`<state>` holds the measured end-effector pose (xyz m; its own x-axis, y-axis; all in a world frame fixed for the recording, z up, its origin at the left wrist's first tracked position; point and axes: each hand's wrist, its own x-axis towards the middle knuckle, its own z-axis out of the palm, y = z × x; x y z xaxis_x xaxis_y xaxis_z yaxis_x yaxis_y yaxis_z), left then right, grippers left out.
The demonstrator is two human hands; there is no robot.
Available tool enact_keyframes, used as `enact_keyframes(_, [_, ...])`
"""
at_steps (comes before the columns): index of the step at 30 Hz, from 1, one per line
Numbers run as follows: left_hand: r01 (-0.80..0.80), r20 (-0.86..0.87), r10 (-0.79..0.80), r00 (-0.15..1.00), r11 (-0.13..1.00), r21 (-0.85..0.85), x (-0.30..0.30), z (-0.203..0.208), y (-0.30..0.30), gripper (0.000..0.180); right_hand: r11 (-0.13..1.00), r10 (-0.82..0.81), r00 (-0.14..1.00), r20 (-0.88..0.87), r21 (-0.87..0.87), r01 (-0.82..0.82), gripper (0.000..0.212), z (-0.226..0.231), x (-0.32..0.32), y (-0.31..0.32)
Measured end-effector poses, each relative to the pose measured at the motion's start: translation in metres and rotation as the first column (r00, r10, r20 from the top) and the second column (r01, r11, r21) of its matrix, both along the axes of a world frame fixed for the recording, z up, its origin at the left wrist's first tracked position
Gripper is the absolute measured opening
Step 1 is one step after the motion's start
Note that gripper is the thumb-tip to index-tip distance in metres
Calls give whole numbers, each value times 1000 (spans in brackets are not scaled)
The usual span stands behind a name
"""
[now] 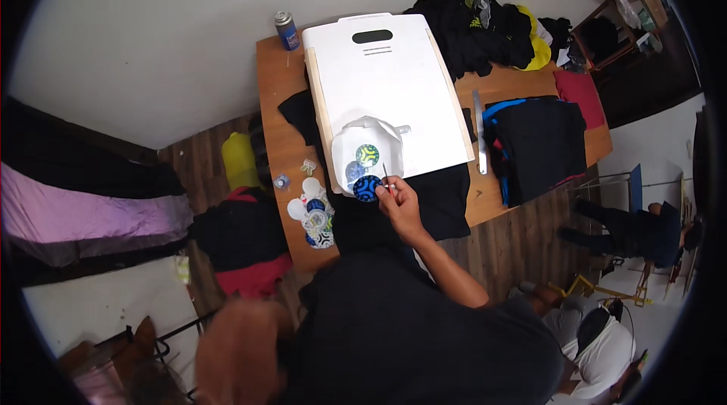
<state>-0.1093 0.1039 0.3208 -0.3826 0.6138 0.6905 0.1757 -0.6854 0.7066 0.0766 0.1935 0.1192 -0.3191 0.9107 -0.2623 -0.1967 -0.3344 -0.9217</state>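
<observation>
My right hand is shut on a thin metal pick, its tip at a white transfer sheet that carries round printed designs. A round blue and black design lies at the sheet's near edge, just left of my fingers. A yellow-green round design sits higher on the sheet. The sheet rests on a large white board laid over a black garment on the wooden table. My left hand is low at the left, off the table and blurred; its grip is unclear.
Loose round designs and white backing discs lie at the table's left front. A spray can stands at the back left. Dark clothes, folded shirts, a ruler and red cloth fill the right. Another person sits at lower right.
</observation>
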Motion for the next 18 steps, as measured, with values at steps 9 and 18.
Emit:
enact_keyframes(9, [457,-170,-440,882,707,539,17,92,-64,29,900,429,864,262,-42,-434,13,-29,-31,-29])
enact_keyframes(18, [613,-184,-602,777,657,439,14,91,-113,33,713,561,581,590,14,-701,23,-138,-73,-60])
